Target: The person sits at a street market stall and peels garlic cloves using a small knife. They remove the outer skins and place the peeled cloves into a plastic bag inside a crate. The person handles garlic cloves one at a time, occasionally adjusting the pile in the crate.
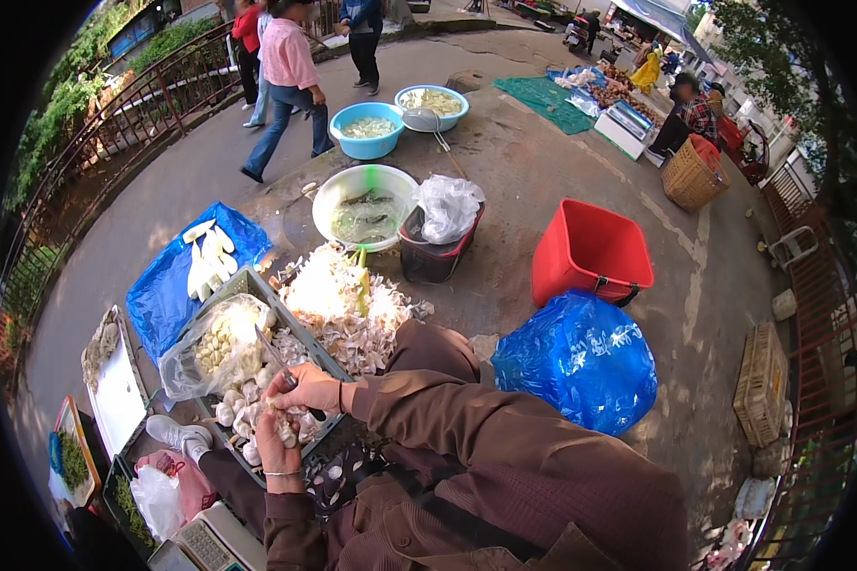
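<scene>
My left hand (pixel 276 444) is closed around a partly peeled garlic bulb (pixel 286 430). Just above it, my right hand (pixel 311 391) grips a knife (pixel 266 344), its blade pointing up and left. The right fingertips meet the garlic at the left hand. Below both hands, whole garlic bulbs (pixel 233 408) lie in a grey plastic crate (pixel 332 360). A clear plastic bag (pixel 178 371) of peeled garlic cloves (pixel 216 351) rests at the crate's far end. Garlic skins (pixel 343 321) are heaped against the crate's right side.
Beyond the skins stand a tub of water with fish (pixel 328 207) and a black bucket (pixel 428 263). A red bin (pixel 591 246) and blue plastic bag (pixel 578 364) are to the right. White stalks (pixel 211 268) lie on blue sheeting at left. A scale (pixel 207 546) sits near me. People pass beyond.
</scene>
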{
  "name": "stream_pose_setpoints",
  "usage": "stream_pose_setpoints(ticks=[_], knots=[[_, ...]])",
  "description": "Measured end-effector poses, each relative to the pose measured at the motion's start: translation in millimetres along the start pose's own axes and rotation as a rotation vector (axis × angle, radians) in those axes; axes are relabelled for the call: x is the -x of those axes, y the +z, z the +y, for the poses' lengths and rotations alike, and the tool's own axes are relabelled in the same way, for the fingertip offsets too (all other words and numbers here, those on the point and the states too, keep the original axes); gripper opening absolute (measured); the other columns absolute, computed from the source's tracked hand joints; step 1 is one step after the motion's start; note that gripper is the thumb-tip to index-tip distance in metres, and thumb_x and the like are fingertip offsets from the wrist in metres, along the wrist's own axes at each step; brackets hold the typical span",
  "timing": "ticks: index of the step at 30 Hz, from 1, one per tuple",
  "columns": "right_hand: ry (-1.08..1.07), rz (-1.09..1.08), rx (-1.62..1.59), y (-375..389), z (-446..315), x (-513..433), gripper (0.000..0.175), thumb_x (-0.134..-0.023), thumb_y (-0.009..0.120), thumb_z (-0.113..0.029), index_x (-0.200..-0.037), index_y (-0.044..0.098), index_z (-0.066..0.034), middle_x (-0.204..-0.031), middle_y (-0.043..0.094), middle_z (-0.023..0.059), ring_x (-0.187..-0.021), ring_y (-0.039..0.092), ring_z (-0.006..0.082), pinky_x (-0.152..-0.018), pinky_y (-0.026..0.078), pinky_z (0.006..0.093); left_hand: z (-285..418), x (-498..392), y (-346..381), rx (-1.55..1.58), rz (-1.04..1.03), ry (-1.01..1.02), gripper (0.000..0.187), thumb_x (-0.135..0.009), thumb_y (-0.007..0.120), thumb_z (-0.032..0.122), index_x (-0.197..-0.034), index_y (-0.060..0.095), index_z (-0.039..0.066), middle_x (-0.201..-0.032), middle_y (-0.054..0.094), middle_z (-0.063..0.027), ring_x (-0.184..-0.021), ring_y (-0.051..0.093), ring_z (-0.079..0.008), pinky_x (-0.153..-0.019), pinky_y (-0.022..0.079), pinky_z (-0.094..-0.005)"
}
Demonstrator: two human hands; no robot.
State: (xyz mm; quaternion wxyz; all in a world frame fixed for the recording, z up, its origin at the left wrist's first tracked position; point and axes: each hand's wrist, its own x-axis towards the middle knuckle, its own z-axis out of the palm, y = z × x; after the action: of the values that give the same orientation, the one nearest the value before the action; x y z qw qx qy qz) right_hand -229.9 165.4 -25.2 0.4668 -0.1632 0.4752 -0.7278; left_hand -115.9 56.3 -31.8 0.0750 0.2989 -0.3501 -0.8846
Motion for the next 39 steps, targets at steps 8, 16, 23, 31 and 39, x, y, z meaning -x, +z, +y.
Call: stream_pose_setpoints(ticks=[8, 16, 23, 31, 39], knots=[[0.001, 0.053, 0.049, -2.8, 1.1, -1.8, 0.023, -0.069, 0.072, -0.006, -0.089, 0.061, -0.0071, -0.079, 0.058, -0.0027, -0.062, 0.050, 0.0040, -0.046, 0.039, 0.0197, -10.4, -18.0, -15.1, -0.084, -0.063, 0.122, 0.020, -0.084, 0.054, 0.020, -0.095, 0.056, 0.004, -0.085, 0.059, -0.0026, -0.065, 0.057, -0.0125, -0.053, 0.048, -0.0232], [-0.064, 0.177, -0.225, -10.5, 13.9, -13.2, 0.020, -0.078, 0.068, -0.015, -0.095, 0.060, -0.0108, -0.084, 0.062, -0.0038, -0.063, 0.049, 0.0013, -0.044, 0.036, 0.0162, -15.7, -11.8, -13.3, -0.202, -0.044, 0.076, 0.013, -0.084, 0.054, 0.016, -0.085, 0.057, 0.004, -0.074, 0.056, 0.0009, -0.063, 0.052, -0.0100, -0.059, 0.045, -0.0235], [-0.070, 0.146, -0.098, -15.7, 2.1, -17.1, 0.016, -0.082, 0.064, -0.013, -0.097, 0.060, -0.0085, -0.082, 0.064, 0.0012, -0.061, 0.053, 0.0024, -0.044, 0.037, 0.0156, -29.9, -43.5, -70.1, -0.485, 0.040, 0.162, 0.017, -0.086, 0.053, 0.017, -0.082, 0.058, 0.002, -0.073, 0.057, -0.0002, -0.061, 0.051, -0.0091, -0.059, 0.042, -0.0214], [-0.168, 0.003, 0.465, -14.6, 22.2, -14.0, 0.015, -0.073, 0.065, -0.009, -0.084, 0.062, 0.0009, -0.073, 0.064, 0.0109, -0.063, 0.063, 0.0154, -0.057, 0.049, 0.0267, -5.3, -23.0, -26.3, -0.356, -0.043, 0.152, 0.020, -0.089, 0.054, 0.022, -0.087, 0.057, 0.003, -0.074, 0.058, -0.0030, -0.061, 0.054, -0.0111, -0.055, 0.044, -0.0224], [-0.247, -0.030, 0.504, -1.0, 15.1, -19.9, 0.017, -0.068, 0.070, -0.014, -0.080, 0.065, -0.0022, -0.072, 0.064, 0.0073, -0.066, 0.058, 0.0113, -0.063, 0.049, 0.0269, 3.8, -10.3, -44.3, -0.222, -0.123, 0.067, 0.011, -0.088, 0.055, 0.016, -0.087, 0.057, 0.006, -0.077, 0.058, -0.0025, -0.063, 0.055, -0.0118, -0.052, 0.046, -0.0246]])
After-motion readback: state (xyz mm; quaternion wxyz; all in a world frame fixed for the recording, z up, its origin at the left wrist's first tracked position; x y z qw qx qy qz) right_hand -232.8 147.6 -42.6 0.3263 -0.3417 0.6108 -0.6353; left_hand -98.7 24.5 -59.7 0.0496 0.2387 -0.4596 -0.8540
